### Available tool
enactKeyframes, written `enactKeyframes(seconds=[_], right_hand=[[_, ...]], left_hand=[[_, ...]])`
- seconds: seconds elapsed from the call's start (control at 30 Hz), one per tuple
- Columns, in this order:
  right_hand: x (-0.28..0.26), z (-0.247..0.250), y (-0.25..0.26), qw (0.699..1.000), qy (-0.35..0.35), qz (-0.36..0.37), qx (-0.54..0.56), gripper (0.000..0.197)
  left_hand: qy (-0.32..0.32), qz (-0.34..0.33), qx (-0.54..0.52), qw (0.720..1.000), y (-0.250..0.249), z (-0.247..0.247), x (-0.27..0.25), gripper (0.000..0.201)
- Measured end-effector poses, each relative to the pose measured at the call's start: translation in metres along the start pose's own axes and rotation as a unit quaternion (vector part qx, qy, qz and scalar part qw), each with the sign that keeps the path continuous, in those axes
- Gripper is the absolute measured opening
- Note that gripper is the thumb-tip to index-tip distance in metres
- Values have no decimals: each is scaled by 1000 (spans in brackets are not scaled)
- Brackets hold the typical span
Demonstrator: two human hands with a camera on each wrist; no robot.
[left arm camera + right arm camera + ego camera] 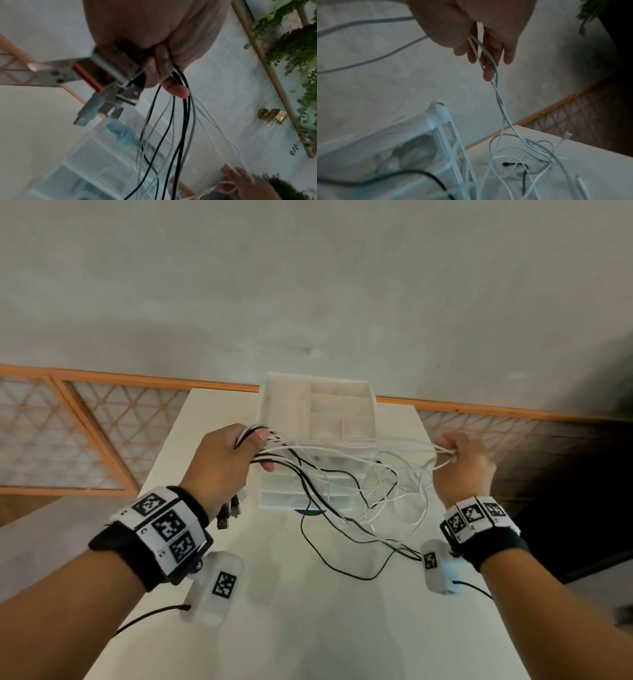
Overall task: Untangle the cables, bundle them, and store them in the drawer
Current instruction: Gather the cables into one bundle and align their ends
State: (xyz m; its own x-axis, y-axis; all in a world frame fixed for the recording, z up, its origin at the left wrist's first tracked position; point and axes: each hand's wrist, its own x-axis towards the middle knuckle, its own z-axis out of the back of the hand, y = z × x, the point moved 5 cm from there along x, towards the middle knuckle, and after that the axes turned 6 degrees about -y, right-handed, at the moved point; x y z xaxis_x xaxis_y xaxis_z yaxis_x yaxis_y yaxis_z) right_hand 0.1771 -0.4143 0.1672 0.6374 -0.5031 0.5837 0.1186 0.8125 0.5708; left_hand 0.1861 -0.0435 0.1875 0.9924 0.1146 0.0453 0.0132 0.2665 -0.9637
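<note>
Cables point(329, 474) gripped in left fingers point(263, 465), strung to right fingers point(448, 453)
</note>
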Motion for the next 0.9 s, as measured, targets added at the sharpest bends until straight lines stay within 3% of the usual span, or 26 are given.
enactKeyframes(seconds=[0.03, 0.07, 0.1, 0.13, 0.17, 0.2, 0.27, 0.3, 0.37, 0.43, 0.47, 0.5, 0.6, 0.63, 0.7, 0.83, 0.9], right_hand=[[-8, -9, -3, 996, 83, 9, -14, 29], [-23, -26, -14, 975, 215, 1, -58, 42], [-44, -40, -27, 929, 351, 1, -115, 56], [-61, -47, -35, 884, 440, 10, -157, 68], [-68, -48, -35, 866, 469, 15, -172, 73], [-67, -44, -26, 880, 454, 12, -140, 73], [-56, -29, 9, 928, 371, -5, 24, 76], [-53, -21, 34, 929, 351, 5, 118, 81], [-60, -7, 99, 895, 371, 77, 237, 103], [-83, -10, 151, 881, 380, 191, 206, 120], [-93, -18, 164, 886, 367, 216, 185, 118], [-96, -27, 167, 897, 347, 208, 178, 102], [-82, -49, 143, 925, 333, 125, 131, 20], [-75, -53, 130, 925, 355, 109, 74, 13], [-59, -52, 101, 933, 352, 73, 13, 17], [-25, -29, 90, 963, 203, 2, 179, 39], [-13, -27, 84, 964, 158, -22, 212, 16]], left_hand=[[-11, 4, -21, 1000, 1, 1, 2, 32], [-19, 3, -40, 999, -1, 2, 4, 31], [-25, -2, -53, 998, -4, 3, 5, 30], [-28, -10, -57, 998, -7, 4, 7, 30], [-28, -16, -54, 998, -11, 5, 8, 31], [-27, -21, -46, 998, -15, 5, 9, 31], [-22, -35, -6, 999, -17, 4, 10, 34], [-17, -48, 20, 999, -18, 0, 9, 36], [5, -64, 55, 996, -22, -12, 4, 40], [51, -75, 72, 993, -30, -30, -6, 37], [76, -83, 76, 991, -35, -38, -12, 34], [94, -90, 78, 988, -40, -43, -17, 33], [94, -89, 81, 988, -42, -33, -24, 48], [82, -76, 80, 991, -38, -23, -23, 53], [67, -36, 74, 994, -26, -3, -20, 55], [96, 26, 33, 994, -6, 4, -24, 39], [124, 48, 29, 991, 11, 0, -26, 40]])
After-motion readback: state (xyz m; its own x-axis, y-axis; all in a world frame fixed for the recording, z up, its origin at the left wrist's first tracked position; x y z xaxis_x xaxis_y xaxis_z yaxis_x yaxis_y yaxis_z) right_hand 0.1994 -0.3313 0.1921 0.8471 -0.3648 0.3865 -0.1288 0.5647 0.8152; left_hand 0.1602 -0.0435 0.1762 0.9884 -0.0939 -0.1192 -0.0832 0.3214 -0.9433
